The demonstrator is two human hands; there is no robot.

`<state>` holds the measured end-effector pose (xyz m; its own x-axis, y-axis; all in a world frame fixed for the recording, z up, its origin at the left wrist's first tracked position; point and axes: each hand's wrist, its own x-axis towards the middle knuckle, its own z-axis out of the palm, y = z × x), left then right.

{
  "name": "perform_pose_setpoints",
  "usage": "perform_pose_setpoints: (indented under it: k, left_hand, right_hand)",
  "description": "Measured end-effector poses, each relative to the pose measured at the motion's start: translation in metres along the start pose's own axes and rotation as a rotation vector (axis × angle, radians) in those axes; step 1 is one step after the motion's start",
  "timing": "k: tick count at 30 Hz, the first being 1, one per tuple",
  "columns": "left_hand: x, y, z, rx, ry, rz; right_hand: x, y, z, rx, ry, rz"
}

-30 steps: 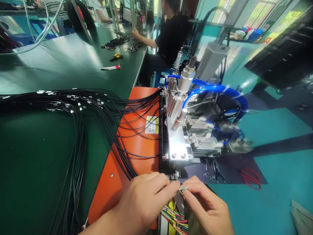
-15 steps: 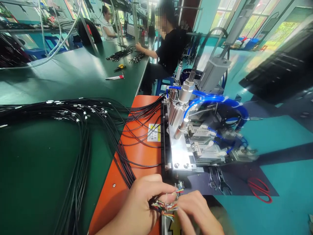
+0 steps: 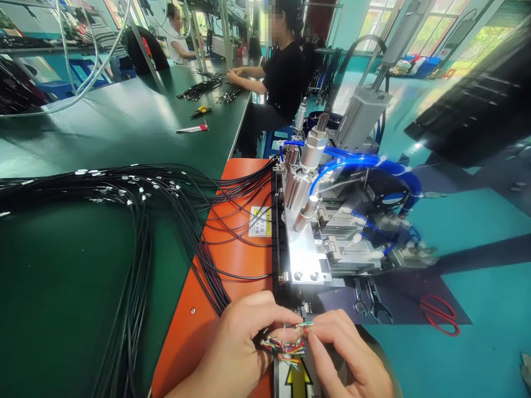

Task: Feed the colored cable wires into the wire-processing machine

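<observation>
My left hand (image 3: 244, 342) is closed round a bunch of black cables whose stripped ends show thin coloured wires (image 3: 286, 347) in red, white, green, blue and orange. My right hand (image 3: 346, 351) pinches the tips of one small group of these wires between thumb and forefinger, close to my left thumb. Behind my left hand the black cables (image 3: 211, 276) run back over the orange machine plate (image 3: 178, 337). Just beyond my fingertips is a small metal part of the machine (image 3: 305, 308).
A metal press machine (image 3: 301, 243) with blue air hoses (image 3: 373, 161) stands ahead. Wrenches (image 3: 373, 304) and red-handled scissors (image 3: 440, 315) lie to the right. More black cables (image 3: 136, 265) cover the green table (image 3: 66, 309). A co-worker (image 3: 286, 72) sits at the far side.
My right thumb and forefinger have moved up to the upper wire group and now pinch its tips. My left hand keeps its hold. The co-worker's hands have come together at the table.
</observation>
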<state>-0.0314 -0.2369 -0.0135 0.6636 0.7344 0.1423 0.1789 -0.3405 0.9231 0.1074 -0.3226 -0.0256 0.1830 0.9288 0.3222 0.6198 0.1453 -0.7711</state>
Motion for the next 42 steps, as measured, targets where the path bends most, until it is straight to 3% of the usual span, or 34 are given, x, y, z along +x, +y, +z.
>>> perform_pose_setpoints:
  k: [6, 12, 15, 19, 22, 27, 35, 42]
  left_hand:
    - [-0.003, 0.005, -0.002, 0.040, -0.064, -0.035]
    - [-0.002, 0.008, -0.003, 0.063, -0.150, -0.072]
    - [-0.001, 0.008, -0.005, 0.074, -0.176, -0.085]
    - [0.000, 0.010, -0.009, 0.111, -0.256, -0.093]
    - [0.000, 0.012, -0.010, 0.118, -0.287, -0.070]
    - [-0.001, 0.009, -0.008, 0.115, -0.276, -0.025]
    - [-0.007, 0.004, -0.002, 0.184, -0.163, 0.030]
    - [-0.005, 0.005, -0.002, 0.201, -0.117, 0.084]
  right_hand:
    - [-0.006, 0.002, 0.008, 0.008, 0.060, -0.075]
    - [-0.006, -0.002, 0.009, 0.074, -0.021, 0.197]
    - [-0.005, -0.004, 0.008, 0.079, -0.080, 0.247]
    - [-0.004, -0.005, 0.001, 0.035, -0.076, 0.221]
    - [0.000, -0.004, -0.005, 0.024, -0.061, 0.089]
    - [0.006, -0.001, -0.010, 0.037, -0.160, 0.053]
    - [0.001, -0.002, 0.005, 0.050, 0.022, 0.086]
    - [-0.001, 0.003, 0.005, 0.046, -0.027, 0.085]
